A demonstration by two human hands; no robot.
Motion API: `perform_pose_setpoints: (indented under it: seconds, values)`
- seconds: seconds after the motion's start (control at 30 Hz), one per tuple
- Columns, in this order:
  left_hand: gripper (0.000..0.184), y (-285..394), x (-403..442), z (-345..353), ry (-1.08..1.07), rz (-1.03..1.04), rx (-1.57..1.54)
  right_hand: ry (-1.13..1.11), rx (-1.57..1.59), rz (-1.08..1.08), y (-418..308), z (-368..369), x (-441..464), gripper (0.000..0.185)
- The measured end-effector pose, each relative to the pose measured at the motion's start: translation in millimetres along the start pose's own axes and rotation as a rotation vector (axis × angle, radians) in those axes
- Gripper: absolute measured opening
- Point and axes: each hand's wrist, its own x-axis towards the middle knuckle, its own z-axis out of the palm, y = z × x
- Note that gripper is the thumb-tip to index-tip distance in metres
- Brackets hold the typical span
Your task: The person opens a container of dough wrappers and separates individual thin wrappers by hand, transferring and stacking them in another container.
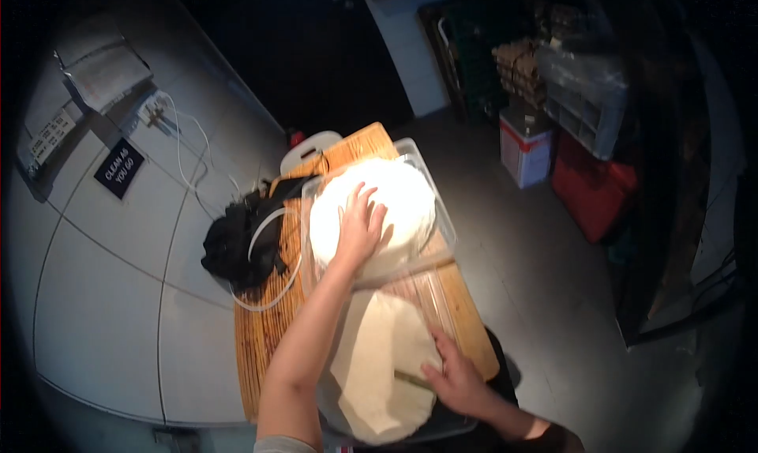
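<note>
My left hand (363, 228) rests with spread fingers on top of a tall stack of round white flatbreads (407, 208), which sits in a clear plastic container (446, 230). Nearer to me lies another pale round flatbread (371, 366), over a second clear container. At its right edge is my right hand (458, 378), its thumb and fingers closed about the rim of the flatbread. A thin greenish-brown strip (414, 380) shows beside the thumb; I cannot tell what it is.
Both containers stand on a wooden slatted table (268, 327). A black bag (241, 244) and a loop of white tubing (268, 304) lie on the left, by the tiled wall (103, 295). Right, on the floor, are a white-and-red tin (525, 149) and a red box (592, 184).
</note>
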Motion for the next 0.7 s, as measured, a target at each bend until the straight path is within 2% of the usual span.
perform_pose_setpoints:
  seconds: [0.03, 0.07, 0.13, 0.17, 0.3, 0.4, 0.43, 0.53, 0.63, 0.7]
  values:
    - [0.035, 23.5, -11.4, -11.6, -0.013, 0.027, 0.030, -0.012, 0.181, 0.055, -3.7, -1.3, 0.5, 0.059]
    - [0.034, 50.5, -25.6, -24.8, -0.050, 0.010, -0.091, -0.018, 0.361, 0.109, -7.7, -3.9, 4.7, 0.059]
    - [0.034, 83.2, -67.0, -46.6, -0.174, 0.103, -0.143, -0.101, 0.396, 0.312, -19.2, -20.2, 5.3, 0.058]
    - [0.035, 98.4, -87.5, -57.9, -0.229, 0.160, -0.169, -0.084, 0.563, 0.344, -15.7, -18.2, 4.9, 0.057]
    - [0.049, 149.0, -163.6, -87.9, -0.439, 0.003, -0.316, -0.088, 0.929, 0.384, 8.1, -10.6, 1.4, 0.059]
    - [0.054, 153.2, -196.6, -74.2, -0.429, 0.035, -0.277, -0.139, 0.873, 0.323, -0.9, -13.3, -6.4, 0.061]
    - [0.050, 151.5, -200.7, -67.3, -0.343, 0.077, -0.203, -0.155, 0.850, 0.301, -4.1, -13.5, -7.6, 0.061]
    - [0.041, 146.1, -201.0, -60.3, -0.340, -0.057, -0.316, -0.154, 0.927, 0.245, -12.8, -5.1, -13.5, 0.066]
    - [0.032, 144.0, -202.2, -56.0, -0.399, -0.104, -0.345, -0.177, 0.787, 0.162, -9.4, -6.5, -14.8, 0.073]
    - [0.026, 138.6, -204.4, -55.9, -0.366, -0.146, -0.421, -0.155, 0.738, 0.190, -17.3, -6.3, -13.9, 0.078]
